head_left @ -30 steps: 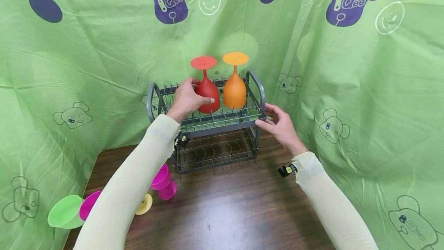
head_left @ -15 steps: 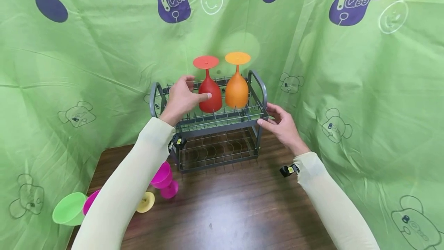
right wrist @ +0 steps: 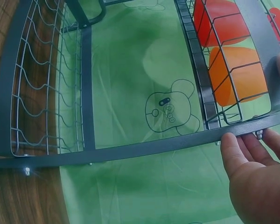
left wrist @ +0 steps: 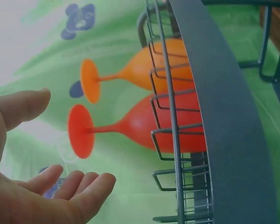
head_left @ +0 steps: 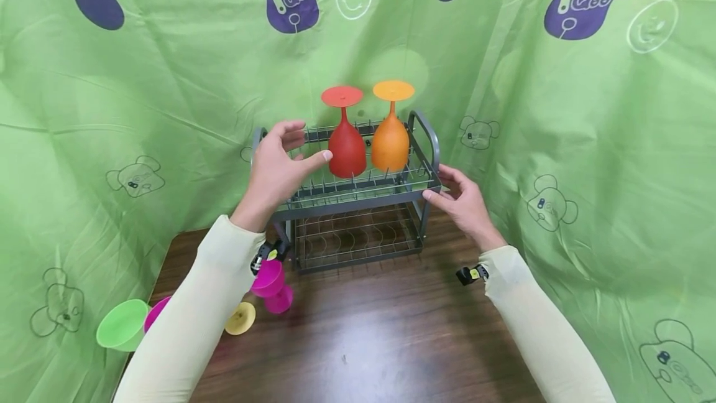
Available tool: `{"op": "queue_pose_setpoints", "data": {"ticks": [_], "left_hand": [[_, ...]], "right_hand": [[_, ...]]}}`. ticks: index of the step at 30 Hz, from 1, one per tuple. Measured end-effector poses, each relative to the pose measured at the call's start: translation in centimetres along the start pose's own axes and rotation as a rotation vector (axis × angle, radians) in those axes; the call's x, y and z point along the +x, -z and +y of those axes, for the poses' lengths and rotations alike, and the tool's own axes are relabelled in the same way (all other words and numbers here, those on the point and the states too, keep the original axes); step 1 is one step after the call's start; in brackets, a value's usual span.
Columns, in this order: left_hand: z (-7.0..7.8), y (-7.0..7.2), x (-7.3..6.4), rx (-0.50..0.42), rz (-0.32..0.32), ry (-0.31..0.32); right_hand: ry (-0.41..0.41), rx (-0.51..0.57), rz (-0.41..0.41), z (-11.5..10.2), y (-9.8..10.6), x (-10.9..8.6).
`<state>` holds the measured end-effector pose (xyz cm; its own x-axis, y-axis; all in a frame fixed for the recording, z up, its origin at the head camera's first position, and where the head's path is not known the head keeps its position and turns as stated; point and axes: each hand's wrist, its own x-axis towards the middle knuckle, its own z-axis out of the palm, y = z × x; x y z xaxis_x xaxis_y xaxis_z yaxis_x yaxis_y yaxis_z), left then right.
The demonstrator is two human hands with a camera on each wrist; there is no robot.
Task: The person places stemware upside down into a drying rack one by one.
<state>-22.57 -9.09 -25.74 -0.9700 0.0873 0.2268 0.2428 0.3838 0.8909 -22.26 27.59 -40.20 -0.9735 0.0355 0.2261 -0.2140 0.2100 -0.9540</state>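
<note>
A red plastic wine glass (head_left: pixel 347 153) and an orange one (head_left: pixel 390 147) stand upside down, side by side, on the top tier of a grey two-tier dish rack (head_left: pixel 358 204). My left hand (head_left: pixel 276 166) is just left of the red glass, thumb and fingers spread and holding nothing. In the left wrist view, a gap shows between that hand (left wrist: pixel 42 186) and the red glass (left wrist: pixel 144 126). At the rack's right front corner my right hand (head_left: pixel 464 207) grips the frame, thumb in front and fingers along the side. The right wrist view shows its fingertips (right wrist: pixel 231 140) against the side bar.
A magenta goblet (head_left: pixel 279 298) stands on the wooden table (head_left: pixel 363 341) in front of the rack's left side. Further left are a yellow round foot (head_left: pixel 240 319), a green cup (head_left: pixel 122 326) and another magenta one, partly behind my left arm. Green curtain (head_left: pixel 168 79) surrounds the table.
My left hand has let go of the red wine glass and drawn back to the left, its fingers spreading. My right hand stays at the rack corner. The head view has shifted slightly.
</note>
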Motion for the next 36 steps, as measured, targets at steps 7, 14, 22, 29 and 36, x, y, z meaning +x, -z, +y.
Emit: {"op": "queue_pose_setpoints", "data": {"ticks": [7,14,22,29,36], "left_hand": [[-0.1,0.9,-3.5,-0.064,0.027,-0.039],[-0.8,2.3,-7.3,-0.127,0.066,-0.065],[-3.9,3.1,-11.2,-0.128,0.138,-0.026],[-6.6,3.3,-13.8,-0.132,0.228,0.027],[-10.4,3.5,-16.3,-0.101,0.371,0.080]], "right_hand": [[0.003,-0.003,-0.005,0.2,0.2,0.0],[0.001,0.003,-0.008,0.1,0.2,0.0],[0.006,0.005,-0.004,0.1,-0.1,0.0],[0.023,0.013,0.012,-0.3,-0.2,-0.2],[0.009,0.017,0.006,-0.3,-0.2,-0.3]]}}
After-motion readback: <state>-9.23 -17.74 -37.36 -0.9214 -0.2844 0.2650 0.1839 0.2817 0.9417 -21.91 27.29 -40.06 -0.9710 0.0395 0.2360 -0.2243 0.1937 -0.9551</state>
